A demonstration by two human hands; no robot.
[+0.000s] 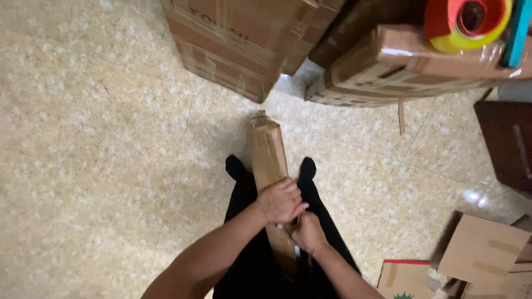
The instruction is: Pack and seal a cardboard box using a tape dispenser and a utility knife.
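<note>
On a tiled floor (100, 138) among boxes (233, 44), both hands, left (280, 202) and right (306, 231), clasp a long carton (269, 160) standing between the feet; it may tip if either grip loosens.

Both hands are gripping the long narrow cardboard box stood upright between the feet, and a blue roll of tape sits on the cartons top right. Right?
Not quite. The head view shows the tape roll is red and yellow, not blue. The rest holds: left hand and right hand grip the narrow box.

Both hands, left hand (280, 200) and right hand (306, 231), grip a long thin box (268, 158) standing on the floor (100, 166).
</note>
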